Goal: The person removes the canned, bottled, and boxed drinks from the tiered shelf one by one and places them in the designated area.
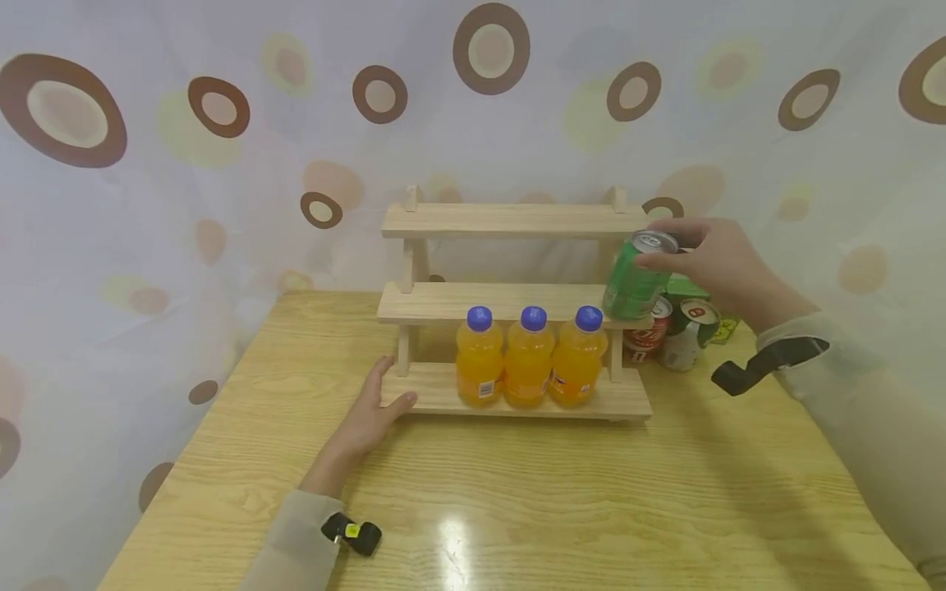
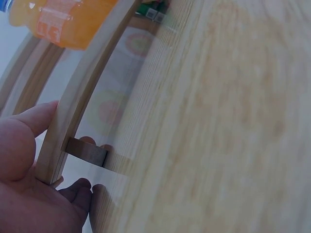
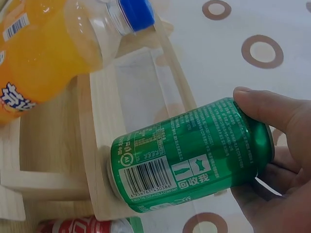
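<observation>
My right hand (image 1: pixel 720 256) grips a green soda can (image 1: pixel 636 283) near its top, thumb on one side and fingers on the other. The can is slightly tilted, its base right at the right end of the middle shelf (image 1: pixel 488 302) of a three-step wooden display rack (image 1: pixel 510 218). In the right wrist view the can's barcode side (image 3: pixel 189 158) faces the camera. My left hand (image 1: pixel 367 420) holds the left end of the bottom shelf (image 2: pixel 52 154), thumb on one face and fingers round the other. Three orange soda bottles (image 1: pixel 528 365) with blue caps stand upright on the bottom shelf.
Right of the rack, on the wooden table (image 1: pixel 473 492), stand a red can (image 1: pixel 641 343) and a white-and-green can (image 1: pixel 683 345), with green items behind them. A circle-patterned cloth (image 1: pixel 259 164) hangs behind the rack.
</observation>
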### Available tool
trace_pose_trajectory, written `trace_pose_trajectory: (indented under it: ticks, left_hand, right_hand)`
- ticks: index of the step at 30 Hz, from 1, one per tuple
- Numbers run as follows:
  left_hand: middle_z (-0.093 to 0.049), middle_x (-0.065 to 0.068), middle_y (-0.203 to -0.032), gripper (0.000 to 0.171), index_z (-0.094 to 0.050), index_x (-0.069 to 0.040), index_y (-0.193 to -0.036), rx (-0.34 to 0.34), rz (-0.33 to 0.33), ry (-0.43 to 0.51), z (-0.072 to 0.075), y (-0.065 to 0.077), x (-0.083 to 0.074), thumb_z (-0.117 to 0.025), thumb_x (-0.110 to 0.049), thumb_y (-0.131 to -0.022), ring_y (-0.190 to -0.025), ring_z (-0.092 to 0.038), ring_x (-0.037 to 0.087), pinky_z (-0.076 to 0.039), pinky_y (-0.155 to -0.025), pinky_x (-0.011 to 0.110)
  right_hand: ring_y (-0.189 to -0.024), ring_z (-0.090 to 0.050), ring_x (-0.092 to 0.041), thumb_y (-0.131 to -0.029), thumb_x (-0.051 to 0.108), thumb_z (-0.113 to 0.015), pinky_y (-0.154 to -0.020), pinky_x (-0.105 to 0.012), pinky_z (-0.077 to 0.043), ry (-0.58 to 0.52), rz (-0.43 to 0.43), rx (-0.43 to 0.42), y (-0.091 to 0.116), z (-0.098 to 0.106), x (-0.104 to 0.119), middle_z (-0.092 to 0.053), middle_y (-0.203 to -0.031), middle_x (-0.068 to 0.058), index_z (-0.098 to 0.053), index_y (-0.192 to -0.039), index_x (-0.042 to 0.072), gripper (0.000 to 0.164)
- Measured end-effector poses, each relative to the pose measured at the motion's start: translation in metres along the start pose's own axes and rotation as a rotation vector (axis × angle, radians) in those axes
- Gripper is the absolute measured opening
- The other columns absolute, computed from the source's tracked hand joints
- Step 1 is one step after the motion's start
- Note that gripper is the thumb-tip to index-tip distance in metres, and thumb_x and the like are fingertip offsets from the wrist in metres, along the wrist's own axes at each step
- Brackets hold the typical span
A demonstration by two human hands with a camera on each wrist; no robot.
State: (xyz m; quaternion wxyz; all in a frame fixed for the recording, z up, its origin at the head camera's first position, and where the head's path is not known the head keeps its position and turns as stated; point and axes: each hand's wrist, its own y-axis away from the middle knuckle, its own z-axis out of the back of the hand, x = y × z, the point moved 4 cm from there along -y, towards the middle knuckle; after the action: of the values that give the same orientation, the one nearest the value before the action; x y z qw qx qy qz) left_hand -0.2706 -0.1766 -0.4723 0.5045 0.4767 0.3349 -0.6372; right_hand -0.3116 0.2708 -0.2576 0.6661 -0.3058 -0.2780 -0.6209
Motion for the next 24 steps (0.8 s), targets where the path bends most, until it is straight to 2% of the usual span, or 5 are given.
trace_pose_trajectory:
  ticks: [4, 11, 17, 19, 24]
  left_hand:
    - [0.008, 0.011, -0.164, 0.081, -0.004, -0.015, -0.158, 0.017, 0.004, 0.025, 0.0, 0.003, -0.007, -0.058, -0.03, -0.101, -0.148, 0.011, 0.036, -0.001, -0.114, 0.064]
    - [0.009, 0.016, -0.163, 0.079, -0.004, -0.008, -0.158, 0.038, 0.022, 0.033, 0.001, 0.013, -0.029, -0.057, -0.023, -0.102, -0.148, 0.011, 0.038, -0.001, -0.114, 0.063]
    - [0.008, 0.014, -0.164, 0.079, -0.004, -0.01, -0.158, 0.041, 0.034, 0.037, 0.0, 0.014, -0.029, -0.058, -0.024, -0.102, -0.148, 0.011, 0.036, 0.0, -0.114, 0.062]
    - [0.009, 0.014, -0.164, 0.079, -0.004, -0.01, -0.158, 0.042, 0.034, 0.04, 0.0, 0.014, -0.028, -0.058, -0.024, -0.102, -0.148, 0.011, 0.036, 0.0, -0.114, 0.063]
    - [0.009, 0.014, -0.163, 0.079, -0.004, -0.009, -0.158, 0.037, 0.029, 0.046, 0.001, 0.014, -0.028, -0.058, -0.024, -0.102, -0.148, 0.011, 0.036, 0.0, -0.114, 0.062]
  right_hand:
    - [-0.117, -0.054, -0.018, -0.082, 0.051, -0.076, -0.087, -0.023, -0.048, 0.037, 0.005, -0.023, 0.004, 0.011, -0.011, -0.056, -0.138, -0.007, -0.055, -0.141, 0.015, 0.073]
    - [-0.112, -0.05, -0.013, -0.083, 0.044, -0.078, -0.079, -0.017, -0.046, 0.002, -0.028, -0.057, 0.017, 0.032, -0.031, -0.063, -0.12, 0.01, -0.056, -0.14, 0.012, 0.069]
    - [-0.121, -0.043, -0.016, -0.087, 0.045, -0.074, -0.093, -0.023, -0.041, 0.03, -0.061, -0.055, 0.027, 0.05, -0.052, -0.054, -0.13, 0.007, -0.05, -0.146, 0.013, 0.072]
    - [-0.123, -0.041, -0.016, -0.087, 0.043, -0.074, -0.093, -0.021, -0.041, 0.022, -0.071, -0.063, 0.03, 0.055, -0.059, -0.052, -0.131, 0.006, -0.048, -0.147, 0.013, 0.072]
    - [-0.129, -0.039, -0.015, -0.089, 0.039, -0.073, -0.08, -0.007, -0.04, -0.007, -0.085, -0.09, 0.035, 0.067, -0.076, -0.051, -0.129, 0.012, -0.046, -0.149, 0.013, 0.071]
